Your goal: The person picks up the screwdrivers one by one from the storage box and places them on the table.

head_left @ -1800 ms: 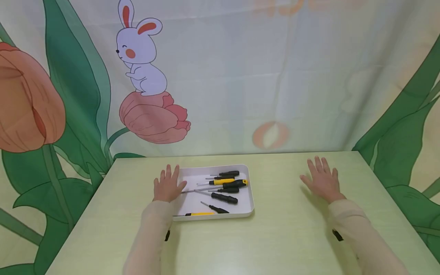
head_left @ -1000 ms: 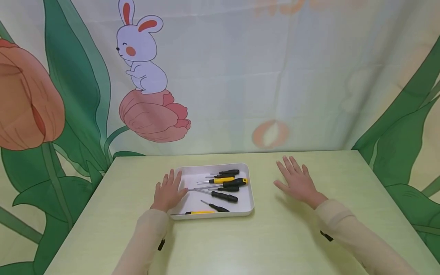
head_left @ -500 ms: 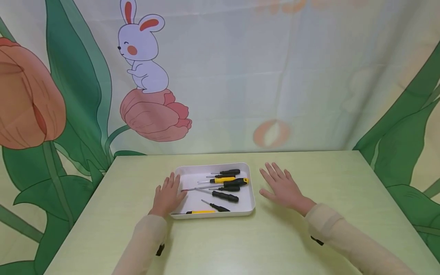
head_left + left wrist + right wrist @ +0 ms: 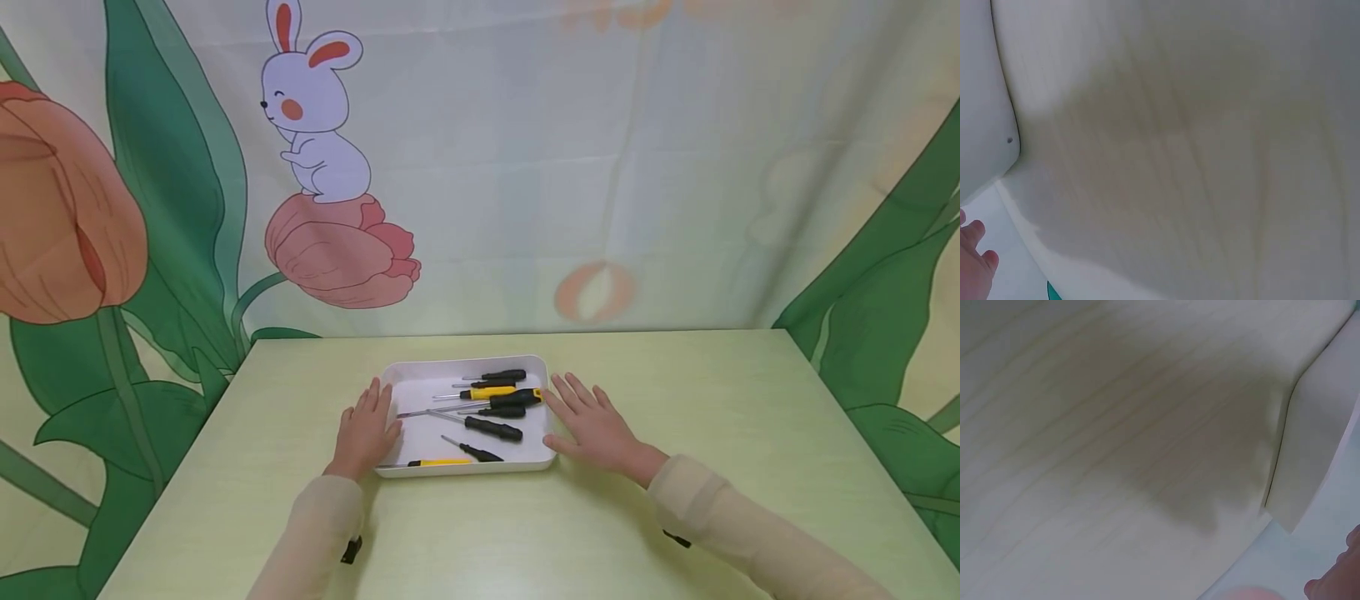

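A white tray (image 4: 427,440) holds several screwdrivers, some with black handles and some with yellow and black ones. At its left end lies my left hand (image 4: 363,433), fingers straight and thumb at the rim. Fingertips of my right hand (image 4: 596,427) meet the tray's right rim, fingers extended; whether they press on it I cannot tell. A black-and-yellow screwdriver (image 4: 516,399) points its handle end toward that hand. In the left wrist view the tray's side wall (image 4: 985,94) shows above a few fingertips (image 4: 974,234). The right wrist view shows the opposite wall (image 4: 1316,431) and part of the right hand (image 4: 1340,578).
The tray stands on a pale wood-grain table (image 4: 480,542). Behind the table hangs a curtain (image 4: 487,167) printed with a rabbit, tulips and leaves.
My right hand has moved left across the table from well apart to the tray's right rim. The left hand has shifted slightly down along the left end. The tray stays put.
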The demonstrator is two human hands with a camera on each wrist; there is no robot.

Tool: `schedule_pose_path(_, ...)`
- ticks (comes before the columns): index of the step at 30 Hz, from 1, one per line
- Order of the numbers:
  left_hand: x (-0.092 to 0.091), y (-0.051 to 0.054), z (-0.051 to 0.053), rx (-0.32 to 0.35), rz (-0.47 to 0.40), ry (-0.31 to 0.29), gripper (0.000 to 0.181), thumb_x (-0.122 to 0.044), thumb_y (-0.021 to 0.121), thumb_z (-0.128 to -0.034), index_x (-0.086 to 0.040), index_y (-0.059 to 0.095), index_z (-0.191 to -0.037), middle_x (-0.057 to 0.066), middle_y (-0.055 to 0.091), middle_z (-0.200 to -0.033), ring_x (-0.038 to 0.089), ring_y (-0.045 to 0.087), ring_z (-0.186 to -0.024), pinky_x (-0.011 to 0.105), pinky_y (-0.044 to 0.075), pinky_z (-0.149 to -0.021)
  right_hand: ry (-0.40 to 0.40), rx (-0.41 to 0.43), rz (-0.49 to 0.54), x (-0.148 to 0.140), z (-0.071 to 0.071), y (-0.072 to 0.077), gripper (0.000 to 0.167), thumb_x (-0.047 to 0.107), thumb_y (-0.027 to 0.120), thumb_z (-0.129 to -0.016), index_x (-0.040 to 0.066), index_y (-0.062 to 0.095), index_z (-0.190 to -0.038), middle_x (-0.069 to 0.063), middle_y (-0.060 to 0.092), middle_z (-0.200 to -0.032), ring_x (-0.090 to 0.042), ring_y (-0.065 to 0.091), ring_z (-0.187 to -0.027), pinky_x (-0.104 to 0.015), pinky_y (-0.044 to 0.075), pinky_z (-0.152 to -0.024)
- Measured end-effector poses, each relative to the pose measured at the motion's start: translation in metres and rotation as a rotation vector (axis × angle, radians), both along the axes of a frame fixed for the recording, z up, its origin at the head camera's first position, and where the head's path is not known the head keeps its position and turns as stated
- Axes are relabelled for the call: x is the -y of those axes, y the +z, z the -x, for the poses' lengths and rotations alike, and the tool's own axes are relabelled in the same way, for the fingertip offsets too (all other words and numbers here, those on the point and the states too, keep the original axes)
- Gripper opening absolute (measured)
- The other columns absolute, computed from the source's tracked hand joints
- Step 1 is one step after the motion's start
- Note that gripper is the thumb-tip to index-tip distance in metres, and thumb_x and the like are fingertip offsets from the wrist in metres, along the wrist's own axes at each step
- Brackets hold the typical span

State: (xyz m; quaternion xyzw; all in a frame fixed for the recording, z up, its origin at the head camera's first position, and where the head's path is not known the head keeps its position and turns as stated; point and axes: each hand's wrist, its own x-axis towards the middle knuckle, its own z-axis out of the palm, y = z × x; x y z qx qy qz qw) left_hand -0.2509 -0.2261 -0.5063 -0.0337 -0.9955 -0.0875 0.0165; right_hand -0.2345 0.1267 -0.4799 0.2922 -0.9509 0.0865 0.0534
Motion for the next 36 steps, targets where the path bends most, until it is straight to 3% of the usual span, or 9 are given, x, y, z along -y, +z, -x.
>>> schedule_pose_path(8, 0.004, 0.001, 0.000, -0.053, -0.127, 0.006, 0.057, -0.021, 0.047, -0.0863, 0.003, 0.030, -0.134, 0.022, 0.026, -0.141, 0.038, 0.033, -0.124, 0.051, 0.030, -0.097, 0.041, 0.008, 0.000, 0.011, -0.007, -0.001, 0.068, 0.050, 0.043, -0.086, 0.014, 0.023, -0.140, -0.010, 0.018, -0.147, -0.029, 0.012, -0.136, -0.055, 0.018, -0.102)
schedule_pose_path(14, 0.005, 0.005, 0.000, -0.043, -0.248, 0.062, 0.053, -0.017, 0.047, -0.0871, 0.002, 0.031, -0.134, 0.021, 0.033, -0.138, 0.037, 0.034, -0.124, 0.047, 0.030, -0.100, 0.052, 0.027, -0.016, 0.018, -0.008, -0.001, 0.068, 0.050, 0.042, -0.086, 0.013, 0.023, -0.140, -0.010, 0.017, -0.147, -0.030, 0.012, -0.136, -0.055, 0.018, -0.102)
schedule_pose_path(19, 0.004, 0.009, 0.000, -0.048, -0.297, 0.091, 0.050, -0.015, 0.047, -0.0869, 0.002, 0.033, -0.133, 0.020, 0.039, -0.134, 0.036, 0.037, -0.122, 0.047, 0.031, -0.099, 0.061, 0.038, -0.009, 0.023, -0.008, -0.005, 0.068, 0.050, 0.041, -0.087, 0.014, 0.023, -0.140, -0.010, 0.017, -0.147, -0.030, 0.012, -0.136, -0.055, 0.018, -0.102)
schedule_pose_path(27, 0.005, 0.009, 0.001, -0.080, -0.438, 0.190, 0.044, -0.008, 0.045, -0.0843, -0.002, 0.043, -0.128, 0.018, 0.051, -0.124, 0.031, 0.056, -0.101, 0.043, 0.044, -0.085, 0.088, 0.049, 0.019, 0.031, -0.009, -0.008, 0.068, 0.049, 0.043, -0.087, 0.012, 0.024, -0.140, -0.010, 0.016, -0.148, -0.030, 0.013, -0.135, -0.055, 0.019, -0.102)
schedule_pose_path(36, 0.010, 0.007, 0.002, -0.076, -0.559, 0.256, 0.038, -0.006, 0.048, -0.0836, 0.000, 0.050, -0.121, 0.017, 0.059, -0.111, 0.030, 0.058, -0.097, 0.040, 0.046, -0.082, 0.104, 0.048, 0.012, 0.043, -0.012, -0.009, 0.067, 0.049, 0.042, -0.087, 0.013, 0.024, -0.140, -0.011, 0.017, -0.147, -0.029, 0.014, -0.135, -0.054, 0.020, -0.102)
